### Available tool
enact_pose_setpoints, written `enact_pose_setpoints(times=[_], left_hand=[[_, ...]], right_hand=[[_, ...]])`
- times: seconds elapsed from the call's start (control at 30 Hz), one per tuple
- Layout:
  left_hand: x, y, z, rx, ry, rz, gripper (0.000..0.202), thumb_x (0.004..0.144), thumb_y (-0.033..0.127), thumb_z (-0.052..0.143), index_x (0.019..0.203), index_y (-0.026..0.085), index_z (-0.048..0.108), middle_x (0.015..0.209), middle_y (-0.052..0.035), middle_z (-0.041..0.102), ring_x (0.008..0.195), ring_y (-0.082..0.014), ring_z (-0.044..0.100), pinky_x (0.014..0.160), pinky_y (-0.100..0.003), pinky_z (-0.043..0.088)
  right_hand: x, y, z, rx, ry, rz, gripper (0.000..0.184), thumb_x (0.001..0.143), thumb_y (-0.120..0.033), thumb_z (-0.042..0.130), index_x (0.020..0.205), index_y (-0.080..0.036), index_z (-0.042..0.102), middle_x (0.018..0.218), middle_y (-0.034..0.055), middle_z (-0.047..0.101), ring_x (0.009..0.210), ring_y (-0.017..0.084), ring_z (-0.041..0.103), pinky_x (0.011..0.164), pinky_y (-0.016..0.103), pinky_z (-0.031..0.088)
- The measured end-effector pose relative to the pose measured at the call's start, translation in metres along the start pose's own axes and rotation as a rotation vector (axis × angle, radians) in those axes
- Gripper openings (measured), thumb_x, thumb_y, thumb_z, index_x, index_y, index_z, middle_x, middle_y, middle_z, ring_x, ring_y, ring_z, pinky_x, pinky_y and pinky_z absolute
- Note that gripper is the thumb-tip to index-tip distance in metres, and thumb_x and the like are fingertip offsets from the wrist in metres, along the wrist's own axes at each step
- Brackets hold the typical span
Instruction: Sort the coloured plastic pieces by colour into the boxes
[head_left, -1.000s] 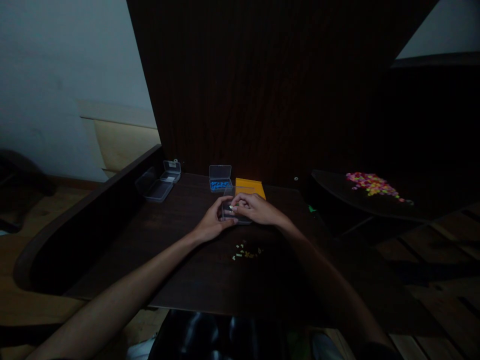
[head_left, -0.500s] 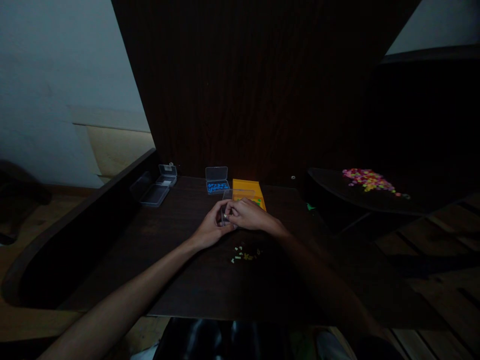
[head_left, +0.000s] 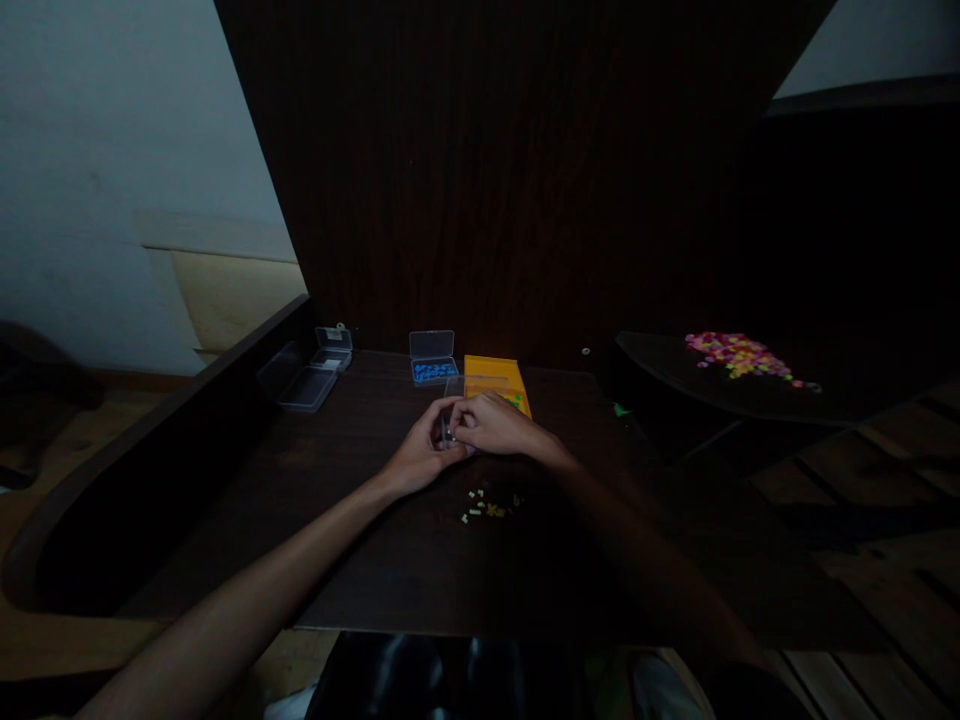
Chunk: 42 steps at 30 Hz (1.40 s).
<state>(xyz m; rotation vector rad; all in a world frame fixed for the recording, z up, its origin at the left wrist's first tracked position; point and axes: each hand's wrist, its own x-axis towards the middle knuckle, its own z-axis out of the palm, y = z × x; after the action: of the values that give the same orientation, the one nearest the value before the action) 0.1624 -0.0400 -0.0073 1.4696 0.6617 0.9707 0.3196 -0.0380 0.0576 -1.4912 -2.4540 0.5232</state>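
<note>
My left hand is curled round the side of a clear plastic box, whose raised lid shows above my knuckles. My right hand reaches over the box with its fingers pinched together at the opening. A tiny pale spot shows at the fingertips, too small to name. Most of the box is hidden by both hands. Just behind them stands an open yellow case with small green pieces in it. Nearer to me, several small pale and yellow pieces lie scattered on the dark table.
An open clear box of blue pieces stands at the back, left of the yellow case. More open clear boxes rest by the left side panel. A pile of colourful pieces lies on a dark shelf at right.
My hands stay in almost the same place at the clear box, with only a slight shift of the fingers. The whole view has moved a little.
</note>
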Motion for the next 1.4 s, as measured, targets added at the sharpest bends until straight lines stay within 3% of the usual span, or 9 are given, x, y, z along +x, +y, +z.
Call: enact_pose_setpoints(times=[0.4,0.6,0.8,1.1,1.4], left_hand=[[-0.001,0.002,0.000,-0.022,0.009,-0.028,0.065,0.067,0.024,0.077,0.124,0.019,0.045,0.120,-0.0101,0.058,0.109,-0.0235,0.057,0.087,-0.035,0.051],[-0.001,0.004,0.000,-0.016,-0.002,-0.026,0.066,0.068,0.024,0.077,0.125,0.020,0.044,0.119,-0.0094,0.059,0.108,-0.0235,0.059,0.085,-0.035,0.052],[-0.002,0.004,0.000,-0.010,-0.031,-0.036,0.067,0.068,0.024,0.077,0.126,0.020,0.043,0.114,-0.0081,0.061,0.106,-0.0228,0.060,0.086,-0.036,0.052],[-0.002,0.004,0.000,-0.041,-0.031,-0.041,0.067,0.068,0.022,0.077,0.126,0.020,0.044,0.116,-0.0092,0.060,0.109,-0.0241,0.059,0.086,-0.035,0.052],[-0.002,0.007,0.002,-0.015,-0.017,-0.052,0.067,0.067,0.024,0.078,0.125,0.020,0.045,0.117,-0.0084,0.060,0.108,-0.0235,0.058,0.087,-0.037,0.051]], right_hand=[[0.000,0.004,0.000,-0.115,0.082,-0.015,0.021,0.081,-0.022,0.057,0.090,-0.018,0.075,0.071,0.0026,0.067,0.062,0.012,0.053,0.056,0.023,0.029],[-0.001,0.010,-0.006,-0.048,-0.028,-0.128,0.018,0.080,-0.017,0.062,0.092,-0.018,0.075,0.074,0.0018,0.067,0.065,0.011,0.054,0.059,0.021,0.030],[0.002,0.019,0.000,-0.039,-0.055,-0.189,0.016,0.080,-0.016,0.063,0.091,-0.018,0.074,0.075,0.0019,0.068,0.066,0.011,0.054,0.060,0.021,0.031],[0.000,0.011,-0.005,-0.071,0.018,-0.099,0.012,0.078,-0.020,0.066,0.087,-0.016,0.073,0.070,0.0007,0.064,0.064,0.011,0.052,0.060,0.022,0.030],[-0.002,0.010,-0.008,-0.014,-0.008,-0.118,0.013,0.075,-0.019,0.070,0.086,-0.015,0.074,0.068,0.0002,0.065,0.061,0.010,0.051,0.059,0.021,0.031]])
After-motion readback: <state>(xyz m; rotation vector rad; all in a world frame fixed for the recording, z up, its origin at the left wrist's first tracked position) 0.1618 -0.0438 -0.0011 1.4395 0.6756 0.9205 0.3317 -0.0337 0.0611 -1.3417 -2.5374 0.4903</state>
